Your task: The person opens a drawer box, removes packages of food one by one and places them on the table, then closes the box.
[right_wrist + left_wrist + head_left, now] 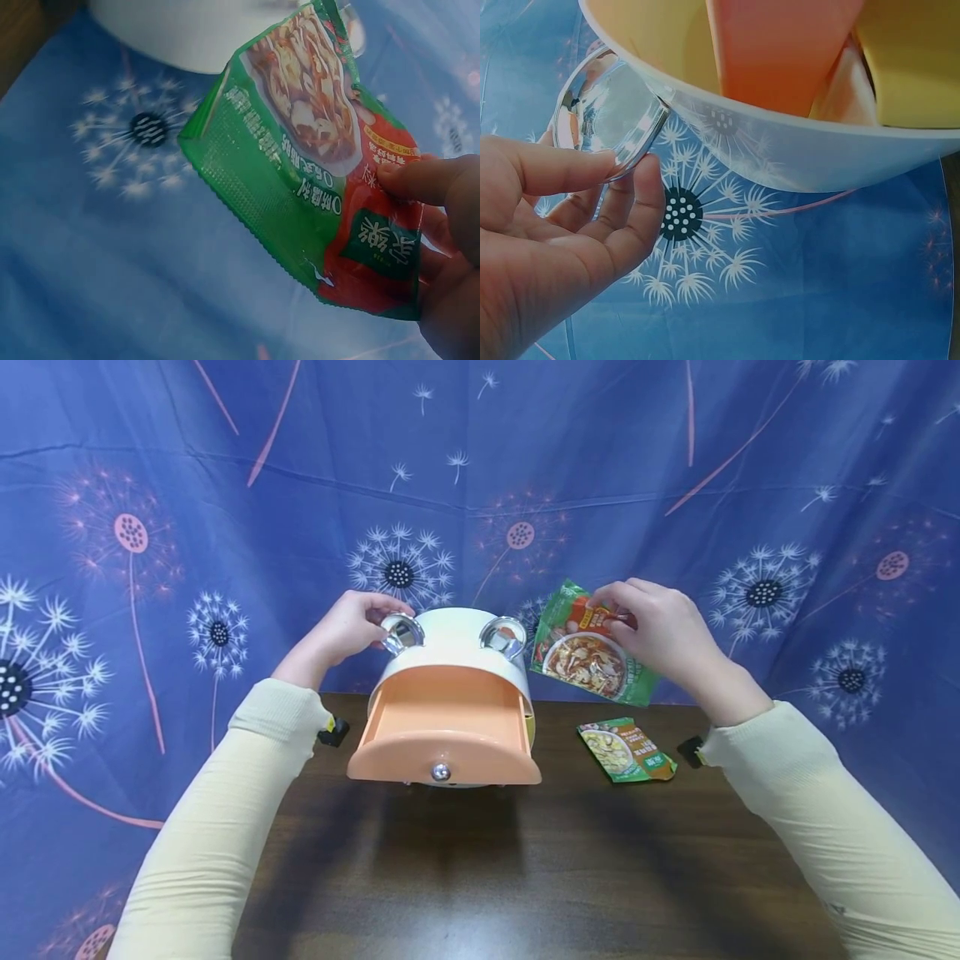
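Note:
A white rounded drawer box with two silver ear-like bells stands on the table, its orange drawer pulled out toward me. My left hand pinches the left silver bell between thumb and fingers at the box's upper left. In my right hand a green and red soup seasoning packet is gripped by its edge, held up to the right of the box. The right wrist view shows the thumb on the packet's printed face. Below it a second, smaller-looking green and brown packet lies on the table.
The dark wooden table extends in front of the box. A blue cloth with dandelion prints hangs right behind it. Black wrist-camera parts show near both sleeves. The right bell is close to the held packet.

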`<state>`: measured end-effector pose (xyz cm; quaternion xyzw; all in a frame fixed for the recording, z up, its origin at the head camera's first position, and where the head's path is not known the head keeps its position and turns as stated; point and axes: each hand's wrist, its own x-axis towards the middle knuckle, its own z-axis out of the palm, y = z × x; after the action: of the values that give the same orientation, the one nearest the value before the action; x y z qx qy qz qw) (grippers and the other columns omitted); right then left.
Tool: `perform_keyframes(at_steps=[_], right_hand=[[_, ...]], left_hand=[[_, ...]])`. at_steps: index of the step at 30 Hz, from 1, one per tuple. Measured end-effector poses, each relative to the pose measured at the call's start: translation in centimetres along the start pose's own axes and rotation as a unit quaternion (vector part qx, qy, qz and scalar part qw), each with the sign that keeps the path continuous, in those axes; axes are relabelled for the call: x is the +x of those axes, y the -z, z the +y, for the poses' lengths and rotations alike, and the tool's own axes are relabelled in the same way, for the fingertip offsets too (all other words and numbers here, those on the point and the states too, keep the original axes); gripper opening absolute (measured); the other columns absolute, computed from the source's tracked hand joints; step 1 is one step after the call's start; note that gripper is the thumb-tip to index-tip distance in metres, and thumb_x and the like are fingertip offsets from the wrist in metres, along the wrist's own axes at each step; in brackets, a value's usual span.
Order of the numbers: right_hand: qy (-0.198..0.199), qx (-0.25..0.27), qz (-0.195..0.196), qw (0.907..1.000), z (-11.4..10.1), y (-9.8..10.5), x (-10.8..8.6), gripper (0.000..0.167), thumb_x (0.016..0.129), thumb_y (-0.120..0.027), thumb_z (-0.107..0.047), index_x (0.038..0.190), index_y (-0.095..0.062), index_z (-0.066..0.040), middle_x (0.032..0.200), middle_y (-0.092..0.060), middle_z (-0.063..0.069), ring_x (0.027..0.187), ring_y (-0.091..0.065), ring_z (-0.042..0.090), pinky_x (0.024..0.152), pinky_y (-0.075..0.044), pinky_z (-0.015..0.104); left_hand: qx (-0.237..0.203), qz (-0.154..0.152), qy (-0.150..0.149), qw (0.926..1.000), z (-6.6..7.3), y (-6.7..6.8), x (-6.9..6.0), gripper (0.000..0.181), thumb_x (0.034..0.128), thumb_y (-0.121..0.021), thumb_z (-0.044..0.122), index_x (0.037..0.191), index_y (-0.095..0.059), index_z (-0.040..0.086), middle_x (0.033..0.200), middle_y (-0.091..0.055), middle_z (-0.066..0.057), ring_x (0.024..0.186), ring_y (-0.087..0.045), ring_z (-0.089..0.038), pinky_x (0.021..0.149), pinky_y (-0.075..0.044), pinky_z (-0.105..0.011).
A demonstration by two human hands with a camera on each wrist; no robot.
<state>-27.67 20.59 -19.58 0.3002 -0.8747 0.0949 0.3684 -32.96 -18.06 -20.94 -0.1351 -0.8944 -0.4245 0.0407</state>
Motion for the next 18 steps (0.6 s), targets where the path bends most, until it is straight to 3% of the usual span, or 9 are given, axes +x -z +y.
perform_keyframes(at_steps=[12,18], right_hand=[[-0.067,0.009,-0.035,0.9971,4.2,-2.1,-2.8,0.029,0.081,-0.068,0.001,0.108,-0.064,-0.010,0.086,-0.063,0.011,0.071,-0.057,0.025,0.060,-0.048,0.044],[-0.093,0.017,-0.043,0.9945,6.0,-3.4,-4.5,0.028,0.081,-0.067,0.000,0.107,-0.065,-0.010,0.087,-0.065,0.012,0.071,-0.058,0.026,0.060,-0.047,0.045]], left_hand=[[-0.014,0.002,-0.004,0.9999,-0.3,-0.1,0.1,0.054,0.0787,-0.046,-0.019,0.121,-0.063,0.010,0.110,-0.064,-0.020,0.084,-0.058,-0.019,0.063,-0.053,-0.026],[-0.006,0.006,-0.005,1.0000,-0.3,-0.1,0.1,0.053,0.0791,-0.047,-0.018,0.120,-0.064,0.011,0.105,-0.066,-0.014,0.083,-0.058,-0.019,0.063,-0.052,-0.026]])
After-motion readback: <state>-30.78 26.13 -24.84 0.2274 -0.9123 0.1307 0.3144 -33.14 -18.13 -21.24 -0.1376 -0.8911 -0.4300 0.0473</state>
